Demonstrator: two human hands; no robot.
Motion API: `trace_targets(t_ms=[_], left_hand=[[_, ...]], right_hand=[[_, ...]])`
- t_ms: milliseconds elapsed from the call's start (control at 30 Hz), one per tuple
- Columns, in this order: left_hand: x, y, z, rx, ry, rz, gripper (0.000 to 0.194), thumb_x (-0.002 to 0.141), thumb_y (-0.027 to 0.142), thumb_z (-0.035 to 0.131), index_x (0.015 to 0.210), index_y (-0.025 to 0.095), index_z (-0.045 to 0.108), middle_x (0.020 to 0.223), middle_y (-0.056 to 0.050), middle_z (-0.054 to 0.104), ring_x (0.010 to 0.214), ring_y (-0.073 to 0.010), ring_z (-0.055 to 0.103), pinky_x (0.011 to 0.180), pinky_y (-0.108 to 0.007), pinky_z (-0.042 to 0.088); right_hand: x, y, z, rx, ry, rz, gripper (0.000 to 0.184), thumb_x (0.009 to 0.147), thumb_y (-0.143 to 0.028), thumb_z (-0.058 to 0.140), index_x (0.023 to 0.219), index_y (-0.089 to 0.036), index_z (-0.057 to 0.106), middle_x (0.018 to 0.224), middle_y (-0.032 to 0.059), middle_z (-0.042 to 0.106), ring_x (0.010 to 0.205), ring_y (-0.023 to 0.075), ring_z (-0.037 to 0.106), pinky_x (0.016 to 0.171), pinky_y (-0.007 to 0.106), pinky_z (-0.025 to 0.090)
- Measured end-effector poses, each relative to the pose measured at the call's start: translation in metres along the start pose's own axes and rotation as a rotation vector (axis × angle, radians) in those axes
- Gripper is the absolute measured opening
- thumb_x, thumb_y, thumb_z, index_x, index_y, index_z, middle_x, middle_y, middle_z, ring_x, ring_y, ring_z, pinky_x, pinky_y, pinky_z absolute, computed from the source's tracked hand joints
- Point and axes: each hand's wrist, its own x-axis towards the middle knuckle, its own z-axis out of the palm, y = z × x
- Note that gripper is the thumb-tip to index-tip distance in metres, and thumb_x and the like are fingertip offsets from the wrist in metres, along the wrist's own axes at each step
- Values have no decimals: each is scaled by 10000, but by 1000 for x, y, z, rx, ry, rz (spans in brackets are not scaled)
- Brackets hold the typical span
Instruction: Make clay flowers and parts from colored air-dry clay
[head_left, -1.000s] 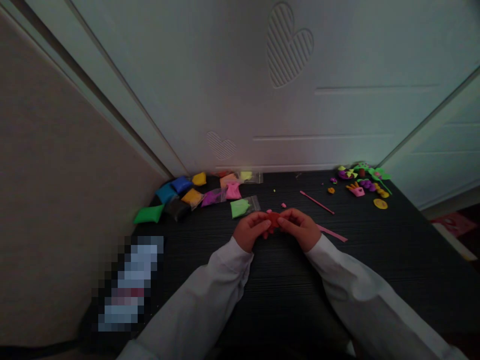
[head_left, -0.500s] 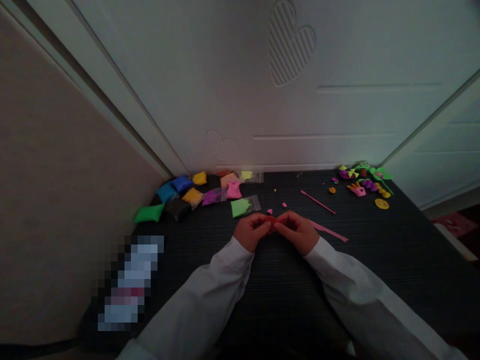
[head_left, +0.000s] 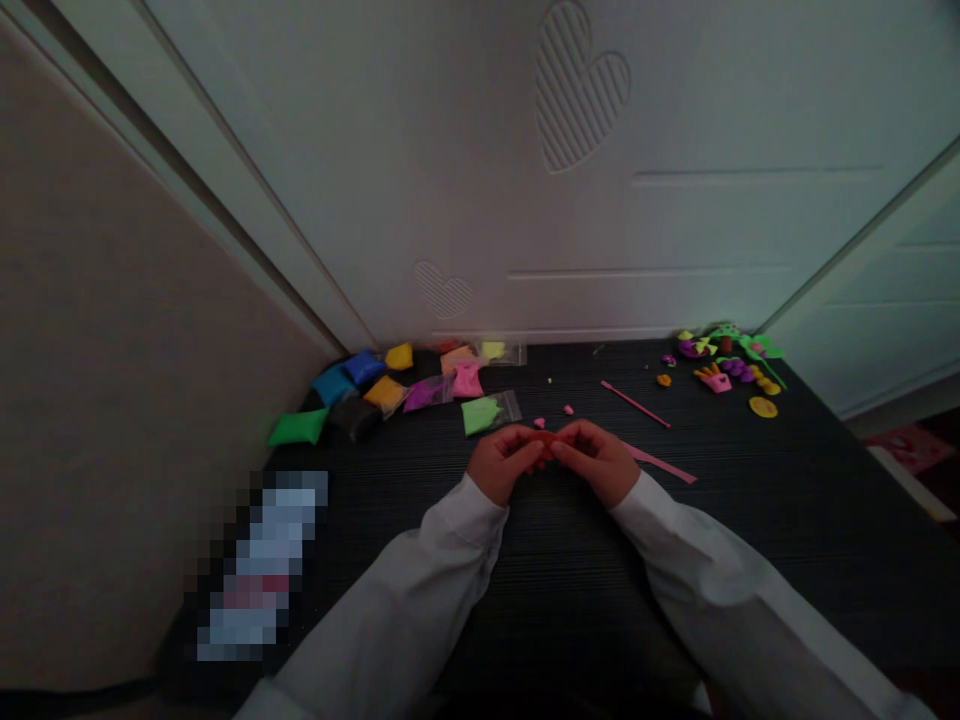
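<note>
Between my fingertips is a small piece of red modelling clay (head_left: 546,440), partly hidden by my thumbs. My left hand (head_left: 504,463) pinches its left side, and my right hand (head_left: 598,462) pinches its right side. Both hands are close together, just above the dark table (head_left: 570,580). Two small pink clay bits, one of them a pink lump (head_left: 568,410), lie just beyond my fingers. A flat pink tool (head_left: 664,464) lies by my right hand, partly covered by it. Farther back is a thin pink stick tool (head_left: 636,404).
Clay packets, among them a green packet (head_left: 298,427) and a light green clay bag (head_left: 484,414), spread across the back left. Several finished clay figures, including a pink clay basket (head_left: 713,379), stand at the back right. A pixelated object (head_left: 262,565) lies at left. A white panel (head_left: 465,180) rises behind.
My thumbs and fingertips have shifted slightly on the red clay, with a little more of it showing between them. Nothing else on the table has visibly moved.
</note>
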Motion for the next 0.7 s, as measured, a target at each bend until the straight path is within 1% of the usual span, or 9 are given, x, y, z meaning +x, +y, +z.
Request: trace_targets(t_ms=[100,233,333,433,567,633,700], left_hand=[[1,-1,-1,0,2,14,209,664,282,575,796,120,592,602,-8,582,499,-76,471,475,-210,340],[-1,3,0,65,32,34,186,663,280,575,769,131,610,604,-2,587,476,-66,437,477,-209,329],[-3,7,1,86,52,32,164,657,269,578,748,138,616,599,-1,588,487,-71,442,485,-207,333],[-3,6,2,93,58,38,161,659,265,575,749,137,616,602,0,585,500,-71,450,497,-206,338],[0,0,2,2,44,39,166,678,278,557,749,129,582,590,8,562,473,-62,435,475,-207,331],[1,-2,3,-73,32,39,176,690,293,546,773,137,549,611,7,563,483,-70,453,456,-206,329],[1,-2,4,-92,16,47,190,691,298,549,795,140,530,624,3,566,505,-79,474,452,-207,335]], right_hand=[[0,-1,0,5,11,-3,158,648,-291,612,677,-170,514,618,-37,587,570,73,520,582,232,380],[0,0,0,-38,6,-3,156,651,-298,607,680,-172,519,621,-34,583,573,76,514,584,234,382],[1,2,-1,-72,-2,-3,164,650,-309,605,691,-174,523,658,-21,593,596,86,522,598,243,389],[1,4,-2,-75,-14,3,171,652,-317,603,705,-176,522,670,-17,599,603,91,526,593,245,389],[1,4,-2,-77,-14,-4,159,670,-314,589,707,-176,520,639,-29,585,573,81,508,574,232,375],[1,4,-2,-70,-17,-20,151,681,-314,579,712,-179,519,625,-35,579,568,79,502,577,229,373],[1,4,-2,-95,-27,-40,149,697,-323,559,725,-180,529,640,-31,583,580,83,503,583,231,374]])
